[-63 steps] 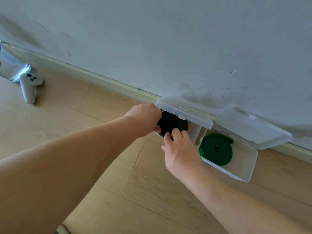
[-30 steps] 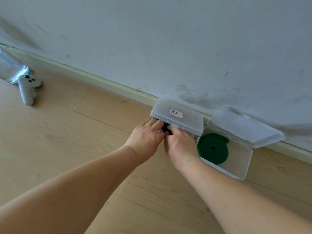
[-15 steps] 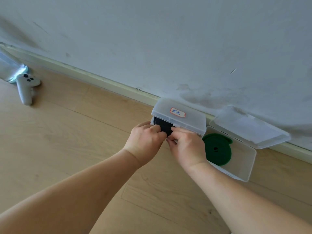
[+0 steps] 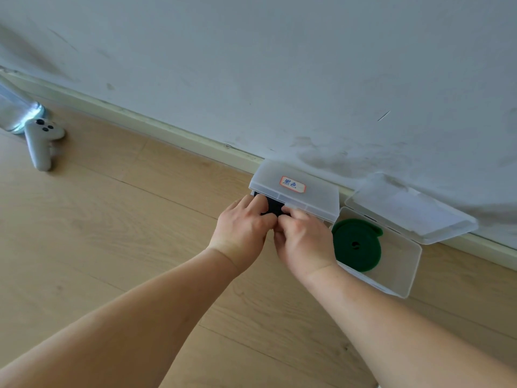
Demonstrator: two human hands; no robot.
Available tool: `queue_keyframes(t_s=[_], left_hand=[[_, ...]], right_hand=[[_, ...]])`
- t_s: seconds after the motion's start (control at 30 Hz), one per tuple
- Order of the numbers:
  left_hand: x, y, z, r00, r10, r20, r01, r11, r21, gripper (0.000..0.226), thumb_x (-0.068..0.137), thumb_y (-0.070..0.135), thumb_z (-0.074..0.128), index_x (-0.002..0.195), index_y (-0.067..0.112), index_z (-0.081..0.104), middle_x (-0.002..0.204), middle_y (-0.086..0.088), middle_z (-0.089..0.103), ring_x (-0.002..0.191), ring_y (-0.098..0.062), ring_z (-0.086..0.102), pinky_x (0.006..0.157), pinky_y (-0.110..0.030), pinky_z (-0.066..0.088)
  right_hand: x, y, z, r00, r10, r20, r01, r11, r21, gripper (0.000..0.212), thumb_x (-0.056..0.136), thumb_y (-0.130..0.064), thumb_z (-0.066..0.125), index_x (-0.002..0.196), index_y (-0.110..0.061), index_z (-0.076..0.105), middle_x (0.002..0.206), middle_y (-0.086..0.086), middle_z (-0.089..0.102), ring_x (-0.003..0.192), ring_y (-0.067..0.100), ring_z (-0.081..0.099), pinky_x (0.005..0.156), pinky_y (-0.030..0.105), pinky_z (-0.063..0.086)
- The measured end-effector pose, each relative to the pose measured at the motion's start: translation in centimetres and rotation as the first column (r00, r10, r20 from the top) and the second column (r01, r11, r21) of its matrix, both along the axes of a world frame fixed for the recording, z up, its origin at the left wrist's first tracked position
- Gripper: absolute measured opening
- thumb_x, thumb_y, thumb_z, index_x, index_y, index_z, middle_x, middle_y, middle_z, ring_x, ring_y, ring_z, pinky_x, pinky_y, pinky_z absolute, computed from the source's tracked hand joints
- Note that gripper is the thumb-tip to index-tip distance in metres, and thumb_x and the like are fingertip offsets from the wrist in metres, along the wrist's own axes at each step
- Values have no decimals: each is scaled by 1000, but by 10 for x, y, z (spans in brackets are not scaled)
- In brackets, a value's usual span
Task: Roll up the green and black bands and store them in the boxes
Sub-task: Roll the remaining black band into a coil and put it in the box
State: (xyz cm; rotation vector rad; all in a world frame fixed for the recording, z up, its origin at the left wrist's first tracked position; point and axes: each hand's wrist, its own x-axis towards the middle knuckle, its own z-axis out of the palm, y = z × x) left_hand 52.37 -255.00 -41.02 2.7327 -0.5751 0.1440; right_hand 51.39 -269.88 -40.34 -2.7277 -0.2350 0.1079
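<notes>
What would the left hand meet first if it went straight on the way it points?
Probably the black band, right at the left hand under the lid; depth is unclear.

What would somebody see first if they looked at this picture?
The left hand and the right hand meet mid-frame, gripping a black rolled band inside a half-shut, labelled clear plastic box. Right of them, a bright green rolled band lies in a second, open clear plastic box by the wall.
</notes>
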Motion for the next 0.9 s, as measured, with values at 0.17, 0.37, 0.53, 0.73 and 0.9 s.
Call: queue_keyframes(t_s=[0.17,0.37,0.53,0.73,0.9], left_hand=[[7,0,1,993,39,-113,-50,994,-100,26,74,-2,76,64,18,61,82,-1,58,79,-29,59,55,-27,28],[9,4,1,997,-35,-70,28,995,-97,26,76,-1,73,66,21,63,73,6,56,72,-23,54,60,-25,27],[12,4,0,994,-26,-109,18,997,-74,28,74,0,72,67,25,63,69,8,56,66,-22,53,67,-24,30],[18,3,6,979,13,-205,-25,998,-57,25,69,4,76,67,27,67,71,12,60,75,-20,58,73,-30,43],[13,0,10,988,17,-151,-26,998,-55,28,63,1,80,59,22,63,64,6,54,62,-25,53,67,-28,35]], right_hand=[[3,0,-4,999,12,-47,-13,1000,-5,8,87,-16,64,79,-13,66,86,5,63,76,40,61,58,40,49],[2,-1,-5,1000,-2,-26,2,1000,4,16,80,-5,72,76,-17,63,75,5,60,67,38,60,53,34,37],[9,-1,1,981,-58,-185,66,997,36,15,84,-5,62,80,-20,65,82,4,65,81,36,61,62,36,45],[12,-3,12,942,-95,-322,118,992,52,21,82,-2,59,86,-21,67,87,0,67,89,32,62,71,37,51],[-2,-9,26,945,-40,-324,99,981,167,18,90,-37,73,103,-26,79,118,-6,65,108,25,61,83,40,54]])
